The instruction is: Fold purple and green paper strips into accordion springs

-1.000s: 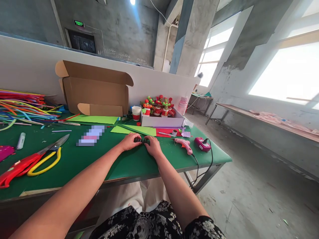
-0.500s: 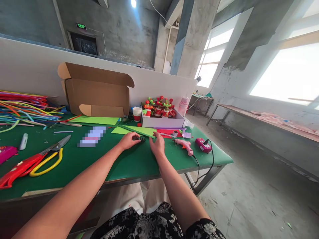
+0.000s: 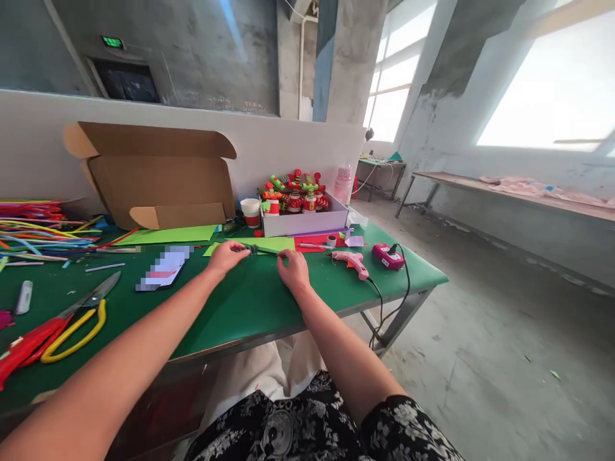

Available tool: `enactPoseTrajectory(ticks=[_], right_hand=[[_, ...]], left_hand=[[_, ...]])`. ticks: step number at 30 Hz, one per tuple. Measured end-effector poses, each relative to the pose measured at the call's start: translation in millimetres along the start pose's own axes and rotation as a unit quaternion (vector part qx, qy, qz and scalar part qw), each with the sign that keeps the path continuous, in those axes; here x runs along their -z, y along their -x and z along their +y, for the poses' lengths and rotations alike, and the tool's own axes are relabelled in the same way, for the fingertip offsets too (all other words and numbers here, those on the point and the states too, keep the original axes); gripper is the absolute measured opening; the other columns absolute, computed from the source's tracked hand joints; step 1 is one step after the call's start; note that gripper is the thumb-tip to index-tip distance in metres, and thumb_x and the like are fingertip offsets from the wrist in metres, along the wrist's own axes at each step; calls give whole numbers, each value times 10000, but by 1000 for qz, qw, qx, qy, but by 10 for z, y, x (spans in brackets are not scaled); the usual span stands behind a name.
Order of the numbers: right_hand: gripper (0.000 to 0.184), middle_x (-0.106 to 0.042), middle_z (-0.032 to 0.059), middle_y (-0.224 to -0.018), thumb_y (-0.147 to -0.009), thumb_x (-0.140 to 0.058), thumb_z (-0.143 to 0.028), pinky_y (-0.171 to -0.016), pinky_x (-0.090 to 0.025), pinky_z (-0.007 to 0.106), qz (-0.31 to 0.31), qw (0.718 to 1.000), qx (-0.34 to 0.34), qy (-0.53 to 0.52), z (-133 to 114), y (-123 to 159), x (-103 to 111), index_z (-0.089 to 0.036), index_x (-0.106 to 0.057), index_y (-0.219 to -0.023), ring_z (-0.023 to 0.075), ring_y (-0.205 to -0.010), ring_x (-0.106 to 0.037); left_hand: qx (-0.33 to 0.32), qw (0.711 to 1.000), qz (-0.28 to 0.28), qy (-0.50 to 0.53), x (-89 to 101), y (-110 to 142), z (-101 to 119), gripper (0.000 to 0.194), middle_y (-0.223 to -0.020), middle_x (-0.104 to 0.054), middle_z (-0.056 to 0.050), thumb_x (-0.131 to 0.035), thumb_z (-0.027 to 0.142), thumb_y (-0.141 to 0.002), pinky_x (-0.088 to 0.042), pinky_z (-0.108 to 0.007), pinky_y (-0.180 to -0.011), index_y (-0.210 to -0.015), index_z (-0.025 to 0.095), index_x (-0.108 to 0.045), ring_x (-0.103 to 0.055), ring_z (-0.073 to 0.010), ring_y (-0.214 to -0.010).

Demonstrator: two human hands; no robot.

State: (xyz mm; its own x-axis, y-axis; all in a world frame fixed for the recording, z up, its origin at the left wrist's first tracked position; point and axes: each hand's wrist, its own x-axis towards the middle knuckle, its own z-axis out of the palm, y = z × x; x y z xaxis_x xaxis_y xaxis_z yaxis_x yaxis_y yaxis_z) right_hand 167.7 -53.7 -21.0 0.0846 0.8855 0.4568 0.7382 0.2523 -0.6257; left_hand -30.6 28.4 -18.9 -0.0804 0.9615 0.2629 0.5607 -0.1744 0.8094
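My left hand point(image 3: 229, 257) pinches a dark green paper strip point(image 3: 266, 250) at its coiled or folded part, just over a light green sheet. The strip runs rightward to my right hand point(image 3: 294, 270), whose thumb and fingers are closed at its other end. My fingertips partly hide both ends of the strip. Close to my right hand, a pink hot glue gun point(image 3: 353, 261) lies on the green tabletop point(image 3: 230, 320). Left of my hands lies a phone point(image 3: 166, 269) with a blurred screen.
Large red-and-yellow scissors point(image 3: 62, 326) lie at left, near a bundle of colourful pipe cleaners point(image 3: 43, 230). An open cardboard box point(image 3: 158, 179) stands behind. A white box point(image 3: 307, 221) holds red and green figures. Paper cups point(image 3: 250, 212) stand beside it. A magenta power unit point(image 3: 388, 256) trails cables off the table.
The camera view has turned slightly to the right. My right hand has closed from a looser shape onto the strip, and the strip now spans between both hands.
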Motion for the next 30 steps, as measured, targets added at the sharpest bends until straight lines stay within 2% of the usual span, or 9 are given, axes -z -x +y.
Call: enactPoseTrajectory(ticks=[4, 7, 8, 11, 14, 16, 19, 24, 30], right_hand=[[161, -732, 57, -972, -863, -543, -157, -881, -459, 307, -34, 999, -6, 14, -25, 5, -18, -192, -682, -939, 206, -951, -619], [169, -727, 61, -966, -864, -549, -170, -859, -461, 299, -53, 998, -11, 28, -28, 19, -28, -197, -691, -951, 210, -952, -615], [172, -724, 61, -966, -862, -550, -171, -855, -460, 298, -57, 998, -11, 32, -28, 22, -32, -201, -693, -953, 211, -955, -613], [187, -723, 59, -959, -851, -547, -152, -848, -456, 294, -76, 996, -4, 43, -40, 22, -38, -208, -701, -941, 210, -949, -615], [205, -734, 57, -930, -842, -534, -125, -845, -451, 287, -97, 994, -2, 49, -64, 18, -25, -196, -711, -918, 205, -910, -628], [216, -742, 58, -923, -848, -521, -123, -840, -449, 282, -94, 994, -5, 50, -76, 21, -9, -190, -716, -913, 203, -895, -636], [215, -748, 58, -927, -852, -519, -132, -807, -453, 274, -81, 995, -7, 50, -72, 28, 7, -195, -720, -900, 203, -885, -643], [193, -746, 45, -877, -852, -527, -156, -762, -459, 273, -36, 999, -9, 24, -42, 25, -2, -215, -709, -879, 199, -834, -645], [203, -712, 50, -898, -874, -471, -156, -848, -467, 299, 112, 992, 18, -53, 18, -10, 5, -207, -658, -935, 190, -878, -634]], left_hand=[[73, 993, 82, -41, 56, -464, -12, 318, -793, -694, -44, -750, 359, -631, -469, -281, -659, -867, 165, -662, -637, -207, -737], [83, 985, 128, -83, 6, -546, -86, 257, -855, -706, -75, -668, 329, -716, -487, -314, -674, -910, 160, -670, -650, -238, -774], [56, 986, 108, -115, -32, -505, -107, 206, -848, -711, -81, -644, 309, -734, -490, -328, -688, -878, 166, -682, -653, -252, -785], [-103, 969, -31, -220, -193, -285, -87, 136, -879, -736, -104, -596, 236, -761, -481, -368, -813, -784, 184, -719, -649, -292, -893], [-242, 911, -112, -316, -370, -117, 78, 244, -1085, -725, -134, -544, 168, -788, -424, -418, -945, -933, 184, -740, -583, -324, -1091], [-255, 876, -156, -379, -466, -81, 216, 391, -1214, -685, -122, -529, 88, -752, -413, -440, -948, -1076, 208, -711, -547, -326, -1159], [-250, 868, -164, -396, -550, -70, 361, 467, -1162, -710, -99, -551, 39, -691, -424, -425, -919, -1084, 242, -703, -575, -310, -1123], [-271, 858, -155, -408, -552, 67, 426, 287, -991, -736, -136, -540, 42, -736, -421, -419, -904, -890, 190, -732, -622, -309, -1035], [-290, 862, -123, -398, -357, 152, 532, 298, -879, -733, -182, -444, 56, -819, -438, -428, -861, -837, 134, -731, -660, -313, -950]])
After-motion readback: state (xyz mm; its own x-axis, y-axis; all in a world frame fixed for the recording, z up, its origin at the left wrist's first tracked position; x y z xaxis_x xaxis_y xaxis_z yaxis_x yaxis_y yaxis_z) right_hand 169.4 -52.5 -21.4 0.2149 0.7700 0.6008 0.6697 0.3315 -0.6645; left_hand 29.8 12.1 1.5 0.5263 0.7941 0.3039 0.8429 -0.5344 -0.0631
